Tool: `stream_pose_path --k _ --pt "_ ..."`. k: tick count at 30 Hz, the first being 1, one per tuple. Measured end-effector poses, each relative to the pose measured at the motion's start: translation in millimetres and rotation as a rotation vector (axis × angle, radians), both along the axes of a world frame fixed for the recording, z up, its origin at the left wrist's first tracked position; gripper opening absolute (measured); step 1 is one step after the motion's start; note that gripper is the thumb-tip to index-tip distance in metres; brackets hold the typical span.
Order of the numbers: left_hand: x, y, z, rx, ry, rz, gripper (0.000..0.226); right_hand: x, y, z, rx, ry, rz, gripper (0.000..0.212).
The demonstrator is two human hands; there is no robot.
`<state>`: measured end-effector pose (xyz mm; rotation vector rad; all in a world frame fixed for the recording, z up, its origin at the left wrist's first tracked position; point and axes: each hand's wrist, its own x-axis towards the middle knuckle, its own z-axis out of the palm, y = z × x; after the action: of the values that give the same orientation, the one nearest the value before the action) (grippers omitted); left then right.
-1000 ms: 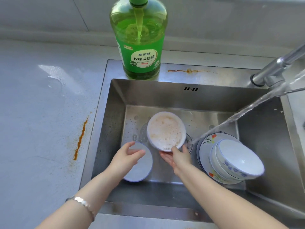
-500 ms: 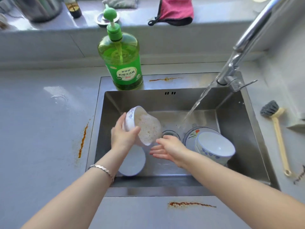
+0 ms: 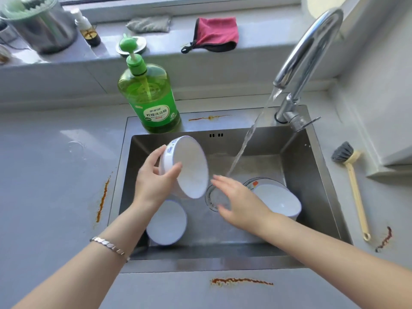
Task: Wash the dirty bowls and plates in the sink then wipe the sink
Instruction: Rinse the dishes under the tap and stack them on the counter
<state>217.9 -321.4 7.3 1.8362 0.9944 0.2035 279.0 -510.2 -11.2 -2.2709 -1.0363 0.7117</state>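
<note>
My left hand (image 3: 153, 177) grips a white bowl with blue marks (image 3: 189, 166) by its rim and holds it tilted on edge above the steel sink (image 3: 312, 186), its inside facing right. My right hand (image 3: 236, 201) hovers flat beside it over the drain (image 3: 214, 197), fingers straight, holding nothing. Another white bowl (image 3: 167, 221) lies in the sink below my left wrist. A third bowl (image 3: 278, 201) sits on a patterned plate (image 3: 254, 182) at the sink's right. Water runs from the tap (image 3: 307, 47) down into the sink.
A green dish soap bottle (image 3: 151, 99) stands at the sink's back left rim. A dish brush (image 3: 352, 181) lies on the right counter. Pink cloth (image 3: 214, 34) and grey cloth (image 3: 149, 24) rest on the sill. Orange-brown streaks (image 3: 240, 281) mark the counter around the sink.
My left hand took the soapy bowl from my right hand and lifted it up on edge. My right hand let go and opened flat near the drain. The view pulled back.
</note>
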Motion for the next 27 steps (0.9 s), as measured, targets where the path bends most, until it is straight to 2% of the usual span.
stream_pose_path --k 2,5,6,7,10,11,12,13,15,17,18,19,22,24,26,27 --pt "12 -20 5 -0.212 -0.060 0.044 0.050 5 5 0 0.084 -0.011 0.152 0.072" --pt "29 -45 9 -0.340 -0.131 0.040 0.041 9 8 4 0.206 0.219 0.155 0.082" --pt "33 -48 11 -0.364 -0.147 0.037 0.040 13 3 3 0.261 0.167 0.169 0.079" --pt "37 -47 12 -0.383 -0.152 0.028 0.038 23 -5 -1 0.289 0.017 0.207 0.073" --pt "42 -43 16 -0.383 -0.100 -0.058 0.040 75 -31 -26 0.123 -0.489 0.491 0.055" --pt "45 -44 17 -0.376 -0.083 -0.089 0.040 89 -35 -28 0.054 -0.619 0.531 0.053" --pt "47 -47 18 -0.376 -0.078 -0.092 0.041 94 -34 -28 -0.016 -0.654 0.512 0.056" --pt "51 -50 18 -0.378 -0.081 -0.070 0.040 92 -28 -27 -0.094 -0.626 0.470 0.064" --pt "56 -55 18 -0.395 -0.097 -0.013 0.036 67 -14 -20 -0.129 -0.380 0.326 0.072" --pt "58 -56 18 -0.406 -0.076 -0.012 0.035 46 -12 -24 0.058 -0.184 0.315 0.064" --pt "57 -53 19 -0.414 -0.052 -0.029 0.035 46 -15 -24 0.103 -0.184 0.378 0.057" --pt "57 -50 21 -0.423 -0.019 -0.058 0.034 53 -21 -21 0.107 -0.231 0.426 0.051" --pt "60 -33 32 -0.477 0.160 -0.182 0.023 89 -43 -33 0.214 -0.527 0.515 0.031" --pt "64 -25 39 -0.528 0.238 -0.161 0.011 95 -46 -27 0.244 -0.602 0.515 0.028" --pt "62 -27 38 -0.499 0.200 -0.134 0.017 87 -41 -22 0.254 -0.661 0.475 0.023" --pt "58 -33 34 -0.501 0.124 -0.128 0.029 79 -37 -19 0.242 -0.659 0.440 0.018"
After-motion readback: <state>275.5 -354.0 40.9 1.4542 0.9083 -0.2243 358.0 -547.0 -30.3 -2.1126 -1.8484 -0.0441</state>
